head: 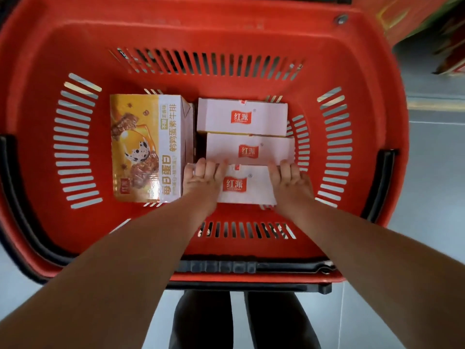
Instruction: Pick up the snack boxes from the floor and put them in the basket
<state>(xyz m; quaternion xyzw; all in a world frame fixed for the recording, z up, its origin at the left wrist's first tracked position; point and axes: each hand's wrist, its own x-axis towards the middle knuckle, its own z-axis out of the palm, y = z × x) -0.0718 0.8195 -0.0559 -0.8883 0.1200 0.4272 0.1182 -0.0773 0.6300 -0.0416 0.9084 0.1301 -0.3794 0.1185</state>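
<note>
Looking down from the head camera, we see a red plastic shopping basket [226, 34] with slotted walls, standing on a pale grey floor [427, 172]. Its black handle [251, 267] lies folded along the near rim.

Four snack boxes are already inside. On the left lies the yellow snack box [146, 147], flat on the basket's bottom. Its printed face is up and shows brown snack pieces and a speckled egg. Its large white lettering reads 每日蛋白, and the pale side band reads 鹌鹑蛋素牛排.

Just beside it on the right are three white boxes in a row running away from us. Each carries a red badge with 红派; on the far white box [241, 117] we can also read "HONGPAI" beneath it. The middle white box [249, 149] sits between that one and the nearest white box [245, 185].

Both hands are on the nearest white box. The left hand [205, 176] grips its left end and the right hand [289, 180] its right end, with the fingers of both curled over the box's far edge.

Below the rim we see the person's legs in dark trousers [239, 321].
</note>
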